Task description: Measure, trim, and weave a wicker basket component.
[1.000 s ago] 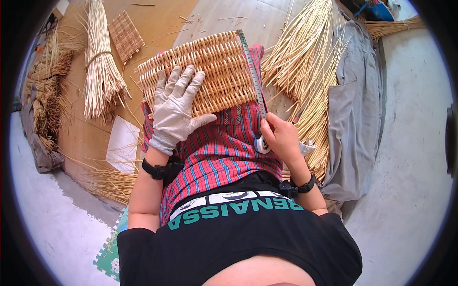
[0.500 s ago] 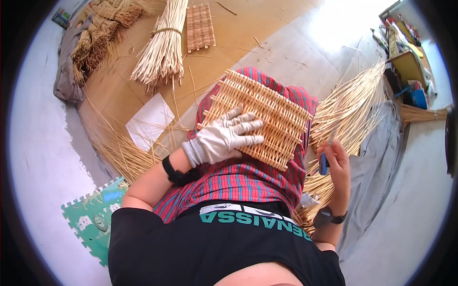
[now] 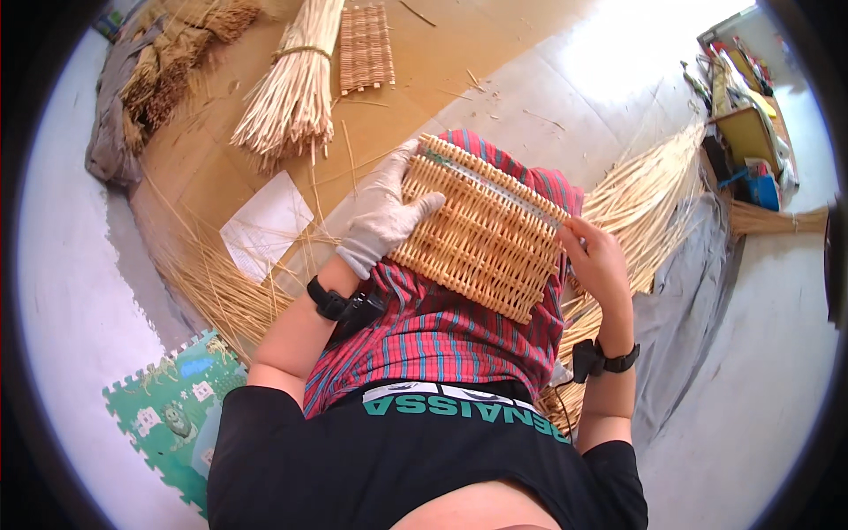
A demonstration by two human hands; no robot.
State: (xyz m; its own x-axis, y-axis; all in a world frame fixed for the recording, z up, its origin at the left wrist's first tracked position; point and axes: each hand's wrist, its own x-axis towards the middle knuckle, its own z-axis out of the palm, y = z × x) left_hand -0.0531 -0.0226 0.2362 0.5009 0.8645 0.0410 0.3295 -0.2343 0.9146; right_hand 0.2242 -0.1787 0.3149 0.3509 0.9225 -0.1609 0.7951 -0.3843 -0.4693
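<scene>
A woven wicker panel (image 3: 481, 243) of pale rods lies tilted across my lap, on red plaid cloth (image 3: 415, 331). A thin grey-white strip (image 3: 512, 196), apparently a ruler or measuring tape, runs along its far side, with a greenish patch near its left end. My left hand (image 3: 382, 216), in a white glove, grips the panel's left edge, with the thumb resting on the weave and the fingertips at the far left corner. At the right edge my bare right hand (image 3: 599, 258) pinches the strip's right end; its fingers partly hide that end.
A tied bundle of rods (image 3: 291, 97) and a smaller woven panel (image 3: 366, 49) lie ahead on the floor. Loose rods spread at left (image 3: 212, 278) and right (image 3: 654, 181). A paper sheet (image 3: 265, 225) lies left; a green foam mat (image 3: 172, 415) is near left.
My left hand has shifted from flat on the panel to its left edge. My right hand has come in to the panel's right edge, and the strip now lies across the weave.
</scene>
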